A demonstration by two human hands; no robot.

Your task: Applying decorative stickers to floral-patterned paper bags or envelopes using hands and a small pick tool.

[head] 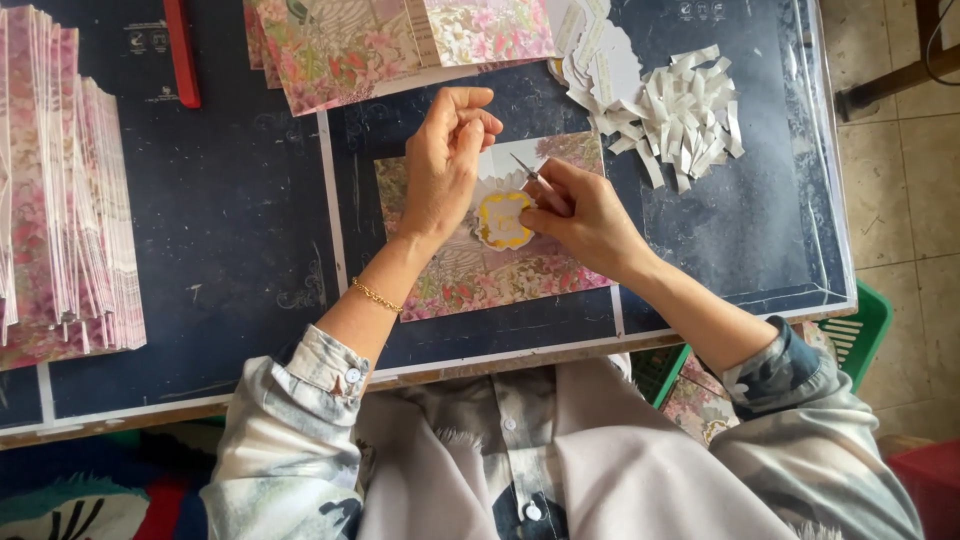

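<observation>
Two hands are at work: the left hand (445,160) and the right hand (585,215). One floral card (480,270) lies under them at mid-frame, bearing one gold-edged emblem (502,220). One thin metal tool (528,172), one gold bracelet (376,296), one red bar (182,50) at upper left, one heap of white paper strips (680,115) at upper right, and one tall stack of cards (65,190) at the left edge, too many to count.

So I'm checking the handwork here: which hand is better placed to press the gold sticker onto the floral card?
Probably the right hand: its fingertips lie at the edge of the gold sticker on the floral card, and it holds thin tweezers. The left hand is curled above the card, fingers pinched together.
</observation>
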